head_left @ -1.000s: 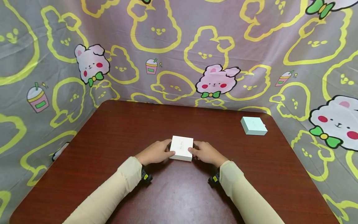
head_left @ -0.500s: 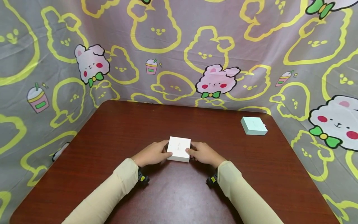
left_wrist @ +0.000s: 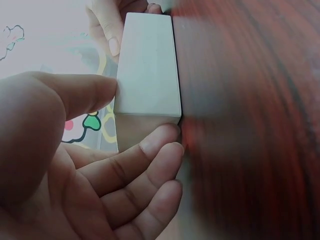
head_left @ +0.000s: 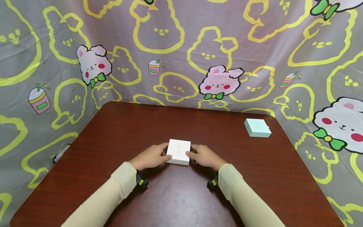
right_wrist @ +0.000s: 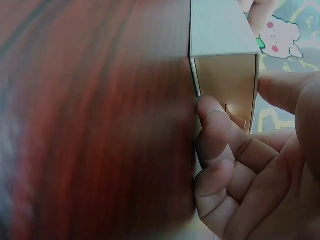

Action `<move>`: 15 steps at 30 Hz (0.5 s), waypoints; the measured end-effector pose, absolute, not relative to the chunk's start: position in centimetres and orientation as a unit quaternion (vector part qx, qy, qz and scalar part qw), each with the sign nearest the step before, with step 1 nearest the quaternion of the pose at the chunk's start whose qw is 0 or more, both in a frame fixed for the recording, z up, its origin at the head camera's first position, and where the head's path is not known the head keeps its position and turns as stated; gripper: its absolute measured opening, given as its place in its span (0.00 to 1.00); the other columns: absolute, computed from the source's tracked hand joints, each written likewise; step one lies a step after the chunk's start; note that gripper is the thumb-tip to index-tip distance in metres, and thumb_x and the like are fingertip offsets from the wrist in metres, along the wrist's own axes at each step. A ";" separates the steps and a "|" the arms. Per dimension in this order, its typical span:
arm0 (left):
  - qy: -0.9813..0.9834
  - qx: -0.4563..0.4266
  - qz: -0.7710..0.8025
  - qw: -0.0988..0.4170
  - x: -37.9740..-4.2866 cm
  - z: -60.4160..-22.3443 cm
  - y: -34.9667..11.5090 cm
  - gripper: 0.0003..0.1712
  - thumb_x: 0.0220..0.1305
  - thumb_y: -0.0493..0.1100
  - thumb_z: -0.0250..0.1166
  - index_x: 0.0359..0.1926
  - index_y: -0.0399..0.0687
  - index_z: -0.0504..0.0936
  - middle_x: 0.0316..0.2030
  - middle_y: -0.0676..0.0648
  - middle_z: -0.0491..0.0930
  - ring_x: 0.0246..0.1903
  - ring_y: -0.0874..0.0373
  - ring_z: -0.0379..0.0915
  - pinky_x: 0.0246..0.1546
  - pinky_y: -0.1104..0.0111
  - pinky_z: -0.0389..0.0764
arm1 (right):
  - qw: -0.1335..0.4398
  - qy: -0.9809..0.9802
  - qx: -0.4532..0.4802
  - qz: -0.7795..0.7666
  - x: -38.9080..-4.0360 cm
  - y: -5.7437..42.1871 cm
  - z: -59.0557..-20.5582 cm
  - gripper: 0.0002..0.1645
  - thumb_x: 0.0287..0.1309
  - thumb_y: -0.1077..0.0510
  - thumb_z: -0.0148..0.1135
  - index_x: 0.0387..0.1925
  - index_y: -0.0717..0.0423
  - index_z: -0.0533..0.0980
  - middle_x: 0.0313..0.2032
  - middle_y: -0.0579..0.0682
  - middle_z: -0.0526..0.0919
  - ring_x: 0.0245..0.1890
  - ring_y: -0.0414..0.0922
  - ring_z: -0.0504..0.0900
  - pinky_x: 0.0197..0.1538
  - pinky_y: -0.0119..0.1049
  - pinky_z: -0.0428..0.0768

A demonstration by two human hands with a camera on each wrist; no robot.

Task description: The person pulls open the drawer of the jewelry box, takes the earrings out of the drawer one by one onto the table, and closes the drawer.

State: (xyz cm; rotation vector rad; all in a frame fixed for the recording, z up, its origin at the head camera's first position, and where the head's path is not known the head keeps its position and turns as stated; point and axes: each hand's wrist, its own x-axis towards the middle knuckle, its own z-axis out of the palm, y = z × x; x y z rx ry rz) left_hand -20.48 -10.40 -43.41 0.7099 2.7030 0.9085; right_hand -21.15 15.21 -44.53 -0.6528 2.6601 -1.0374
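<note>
A flat white box (head_left: 178, 150) with faint lettering on its lid is held at mid-table between both hands. My left hand (head_left: 151, 156) grips its left end, the thumb on the lid's edge and the curled fingers (left_wrist: 162, 150) low against the side. At the opposite end my right hand (head_left: 206, 156) holds it the same way, thumb on top and fingers (right_wrist: 215, 132) curled below. The right wrist view shows that end as a recessed drawer front with a small ribbon tab (right_wrist: 236, 117). In both wrist views the box's lower edge lies close over the tabletop.
A pale mint box (head_left: 258, 128) with a small tab on its right side lies at the back right of the dark red-brown table (head_left: 136, 123). A patterned cloth (head_left: 175, 47) with cartoon rabbits hangs round the table's back and sides.
Both hands have moved left and slightly nearer to me, carrying the white box with them. Their hold looks the same, and the mint box has stayed put.
</note>
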 end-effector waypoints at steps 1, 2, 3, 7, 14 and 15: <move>0.915 0.240 0.308 0.102 -20.4 -43.4 -10.5 0.32 0.66 0.49 0.64 0.64 0.38 0.68 0.21 0.56 0.76 0.16 0.62 0.73 0.24 0.66 0.75 | 0.107 0.903 -0.223 -0.353 -21.1 15.2 -44.5 0.11 0.69 0.47 0.55 0.39 0.49 0.76 0.21 0.44 0.79 0.19 0.41 0.76 0.25 0.37 0.76; 0.915 0.239 0.309 0.104 -20.4 -43.3 -10.5 0.32 0.66 0.49 0.64 0.64 0.38 0.68 0.21 0.56 0.76 0.16 0.62 0.72 0.24 0.66 0.74 | 0.107 0.902 -0.224 -0.352 -21.1 15.1 -44.6 0.11 0.70 0.47 0.55 0.39 0.50 0.76 0.21 0.44 0.79 0.19 0.41 0.76 0.25 0.37 0.76; 0.914 0.238 0.310 0.106 -20.3 -43.3 -10.6 0.32 0.66 0.49 0.64 0.64 0.38 0.68 0.21 0.55 0.76 0.16 0.62 0.72 0.23 0.66 0.74 | 0.108 0.903 -0.224 -0.351 -21.1 15.1 -44.6 0.11 0.69 0.47 0.55 0.40 0.50 0.77 0.21 0.44 0.80 0.19 0.41 0.77 0.25 0.37 0.76; 0.913 0.235 0.314 0.114 -20.1 -43.1 -10.8 0.33 0.67 0.49 0.64 0.66 0.37 0.67 0.20 0.54 0.77 0.16 0.61 0.72 0.22 0.65 0.74 | 0.113 0.904 -0.222 -0.349 -21.1 14.9 -44.7 0.11 0.69 0.47 0.55 0.41 0.49 0.77 0.22 0.44 0.80 0.19 0.41 0.77 0.26 0.37 0.77; 0.913 0.230 0.315 0.117 -20.1 -43.2 -11.2 0.33 0.67 0.49 0.64 0.66 0.38 0.66 0.22 0.54 0.77 0.17 0.61 0.73 0.23 0.66 0.74 | 0.115 0.900 -0.220 -0.358 -21.0 14.4 -44.7 0.11 0.69 0.46 0.56 0.39 0.48 0.77 0.21 0.45 0.80 0.19 0.42 0.78 0.26 0.38 0.77; 0.914 0.229 0.314 0.118 -20.1 -43.2 -11.3 0.33 0.67 0.49 0.63 0.66 0.38 0.66 0.22 0.54 0.77 0.17 0.61 0.73 0.23 0.66 0.74 | 0.115 0.900 -0.219 -0.359 -21.0 14.4 -44.8 0.11 0.69 0.46 0.56 0.40 0.48 0.77 0.21 0.45 0.80 0.19 0.42 0.78 0.26 0.38 0.77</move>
